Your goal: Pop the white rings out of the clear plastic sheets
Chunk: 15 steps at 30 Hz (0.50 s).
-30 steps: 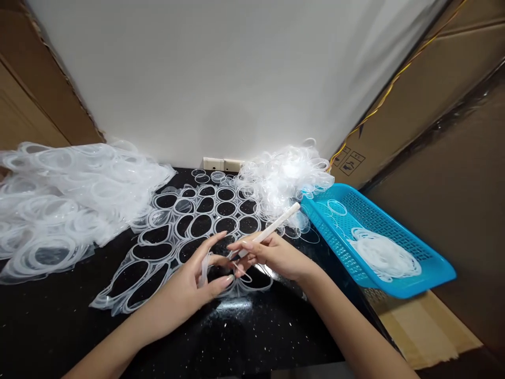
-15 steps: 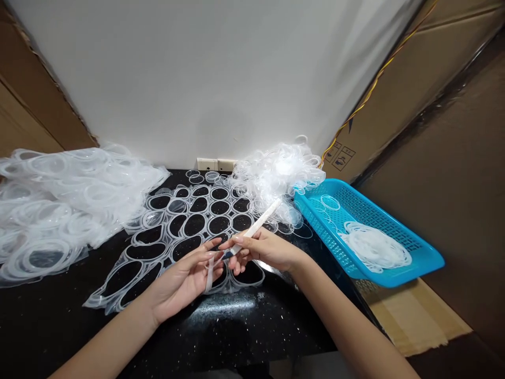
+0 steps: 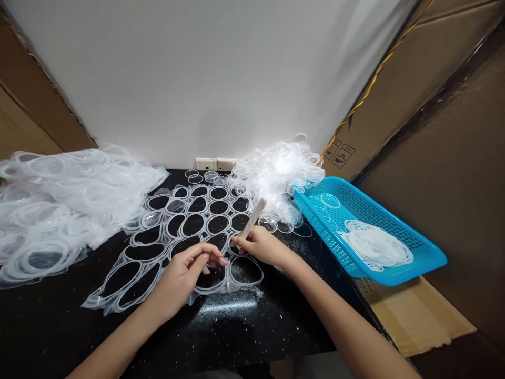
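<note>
right hand (image 3: 266,246): fingers pinched on a slim white tool (image 3: 253,218), tool tilted, its upper end leaning away to the right; lower end hidden by the fingers. left hand (image 3: 182,275): fingers curled, thumb close to the forefinger. a pale strip (image 3: 205,270) shows just below the fingertips; cannot tell whether it is gripped. the two hands are near each other, not touching.

sheet of joined clear rings (image 3: 169,245): flat on the black counter (image 3: 236,337), under and behind both hands, mostly open ovals, a few still film-filled.

surroundings: layered stack of similar sheets (image 3: 74,202) at left. heap of loose translucent pieces (image 3: 278,176) behind the right hand, against the white wall (image 3: 221,68). blue basket (image 3: 432,263) at right, perforated, with a bundle of whitish rings (image 3: 376,245) inside and a few thin loops near its far left side. socket plates (image 3: 216,164) low on the wall.
</note>
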### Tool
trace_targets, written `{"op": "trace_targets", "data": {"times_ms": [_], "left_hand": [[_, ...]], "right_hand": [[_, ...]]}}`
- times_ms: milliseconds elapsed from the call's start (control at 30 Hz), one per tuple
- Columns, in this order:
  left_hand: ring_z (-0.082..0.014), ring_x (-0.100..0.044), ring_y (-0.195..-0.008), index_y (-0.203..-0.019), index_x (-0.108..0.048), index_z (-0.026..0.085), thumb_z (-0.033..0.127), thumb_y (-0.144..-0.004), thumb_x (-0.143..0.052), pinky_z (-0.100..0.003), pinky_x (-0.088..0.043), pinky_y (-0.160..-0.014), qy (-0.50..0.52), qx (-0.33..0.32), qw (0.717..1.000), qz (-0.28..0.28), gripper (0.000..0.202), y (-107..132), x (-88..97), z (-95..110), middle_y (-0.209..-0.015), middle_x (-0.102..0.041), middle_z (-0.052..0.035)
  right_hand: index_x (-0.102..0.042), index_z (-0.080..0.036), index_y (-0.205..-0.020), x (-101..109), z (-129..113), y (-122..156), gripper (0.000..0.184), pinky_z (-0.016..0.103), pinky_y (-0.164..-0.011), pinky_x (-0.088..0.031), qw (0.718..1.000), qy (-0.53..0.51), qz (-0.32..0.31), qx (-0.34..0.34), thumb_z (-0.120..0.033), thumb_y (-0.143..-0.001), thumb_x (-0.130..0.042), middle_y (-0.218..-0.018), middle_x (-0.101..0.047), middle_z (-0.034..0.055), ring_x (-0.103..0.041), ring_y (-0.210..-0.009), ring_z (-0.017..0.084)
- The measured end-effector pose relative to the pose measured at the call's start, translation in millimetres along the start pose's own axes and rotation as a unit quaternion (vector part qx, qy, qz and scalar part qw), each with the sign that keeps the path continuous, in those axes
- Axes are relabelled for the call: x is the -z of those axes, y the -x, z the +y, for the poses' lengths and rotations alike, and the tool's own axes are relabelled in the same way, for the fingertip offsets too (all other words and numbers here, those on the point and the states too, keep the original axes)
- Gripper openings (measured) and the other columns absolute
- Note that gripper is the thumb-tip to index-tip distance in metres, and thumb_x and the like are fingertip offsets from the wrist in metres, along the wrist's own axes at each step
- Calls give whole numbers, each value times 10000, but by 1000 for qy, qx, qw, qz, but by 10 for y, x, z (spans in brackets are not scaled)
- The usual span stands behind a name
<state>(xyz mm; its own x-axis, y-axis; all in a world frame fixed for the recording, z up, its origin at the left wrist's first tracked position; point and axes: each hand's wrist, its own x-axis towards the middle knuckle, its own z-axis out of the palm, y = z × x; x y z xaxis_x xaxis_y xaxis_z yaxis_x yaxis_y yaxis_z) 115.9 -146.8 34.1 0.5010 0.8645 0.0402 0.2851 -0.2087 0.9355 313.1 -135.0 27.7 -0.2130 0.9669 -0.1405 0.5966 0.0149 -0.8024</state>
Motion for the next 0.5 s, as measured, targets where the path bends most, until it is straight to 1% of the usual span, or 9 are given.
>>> {"op": "trace_targets", "data": {"times_ms": [67,133,167,200,233,267,333,400,500], "left_hand": [[-162,-591,-737,-878,-599,177,285,-853,-388,-317,-448,-740,87,2,996,-4,238,-12,-14,1,-752,-657,-34],[-149,-584,-632,-1033,-571,162,286,-859,-380,-302,-464,-669,94,6,995,-14,286,-16,-32,6,-663,-634,-21],[-144,-579,-600,-1111,-539,164,291,-863,-371,-295,-470,-633,56,5,998,-19,326,-15,-47,4,-676,-637,-22],[-146,-585,-608,-1170,-507,173,295,-866,-358,-297,-477,-621,-8,-5,1000,-23,360,-12,-67,-3,-753,-655,-37],[-156,-604,-664,-1205,-486,186,291,-868,-342,-307,-486,-638,-91,-27,995,-24,381,-7,-92,-16,-889,-662,-62],[-174,-618,-764,-1219,-479,195,276,-868,-327,-325,-493,-683,-184,-53,981,-24,391,-3,-122,-37,-1051,-630,-82],[-212,-589,-959,-1221,-485,178,234,-867,-304,-361,-486,-782,-350,-103,931,-29,401,6,-191,-93,-1250,-523,-95],[-227,-574,-1006,-1225,-478,136,209,-870,-297,-366,-495,-783,-460,-128,878,-38,405,12,-255,-150,-1268,-510,-108],[-225,-595,-956,-1219,-482,110,205,-869,-334,-338,-514,-722,-551,-158,819,-41,392,19,-317,-199,-1223,-551,-112]], "right_hand": [[-664,-109,-777,-14,9,-5,224,206,-549,-402,1000,5,2,3,-245,-817,-490,-618,-618,35,-575,-586,123],[-661,-109,-775,-18,16,-7,222,198,-531,-389,1000,11,4,11,-238,-817,-485,-614,-612,30,-566,-574,115],[-659,-112,-772,-19,18,-6,224,197,-527,-383,1000,18,4,19,-237,-819,-479,-615,-611,28,-562,-574,113],[-655,-116,-759,-20,18,-3,227,198,-526,-377,999,28,5,29,-235,-821,-473,-615,-609,26,-557,-575,112],[-650,-119,-734,-22,16,2,233,201,-525,-370,998,41,7,39,-234,-823,-468,-613,-606,25,-552,-575,112],[-641,-123,-705,-24,12,7,240,203,-524,-363,997,56,8,48,-232,-825,-464,-610,-603,25,-547,-575,112],[-620,-125,-657,-32,-3,20,254,206,-519,-348,995,78,11,58,-221,-828,-458,-604,-601,27,-539,-567,110],[-611,-125,-646,-40,-21,31,251,207,-512,-337,994,89,15,55,-215,-827,-462,-604,-604,31,-535,-560,109],[-607,-126,-644,-45,-42,39,251,207,-512,-331,995,83,17,47,-209,-827,-456,-612,-611,34,-534,-561,108]]}}
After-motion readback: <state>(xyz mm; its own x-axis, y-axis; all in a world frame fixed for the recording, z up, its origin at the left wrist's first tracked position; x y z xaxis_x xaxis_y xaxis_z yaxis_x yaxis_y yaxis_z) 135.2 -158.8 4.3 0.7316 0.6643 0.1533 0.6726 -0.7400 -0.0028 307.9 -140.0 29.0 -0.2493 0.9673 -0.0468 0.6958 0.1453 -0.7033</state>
